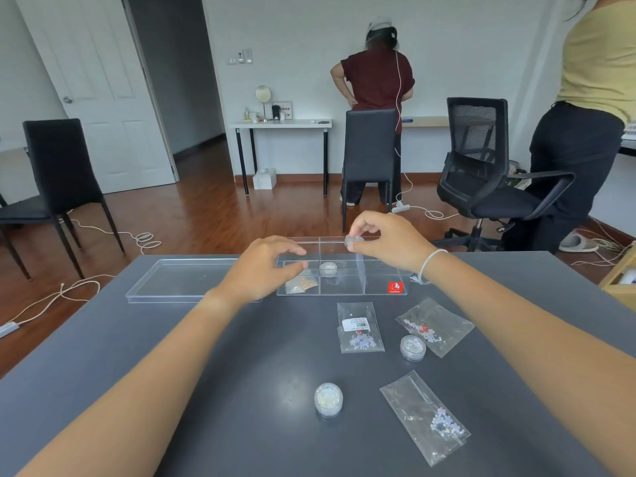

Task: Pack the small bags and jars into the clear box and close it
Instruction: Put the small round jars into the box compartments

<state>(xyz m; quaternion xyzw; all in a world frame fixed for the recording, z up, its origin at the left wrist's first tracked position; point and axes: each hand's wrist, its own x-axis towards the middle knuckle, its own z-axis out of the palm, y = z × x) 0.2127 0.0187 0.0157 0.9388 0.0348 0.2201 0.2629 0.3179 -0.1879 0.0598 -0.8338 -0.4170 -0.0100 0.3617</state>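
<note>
The right hand (385, 241) pinches a small jar (353, 241) by its rim, above the far compartments of the clear box (344, 290), while the left hand (265, 266), fingers loosely curled and grasping nothing, hovers at the box's left end. The jar looks light, stiff and slick, so a rim pinch suits it. Nearer than both hands, the flimsy bags (361, 328) on the surface (206, 373) are best lifted by an edge.

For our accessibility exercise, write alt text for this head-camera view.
A right hand holds a small round clear jar above an open clear compartmented plastic box on a dark grey table; two jars and three clear bead bags wait nearby.
</note>
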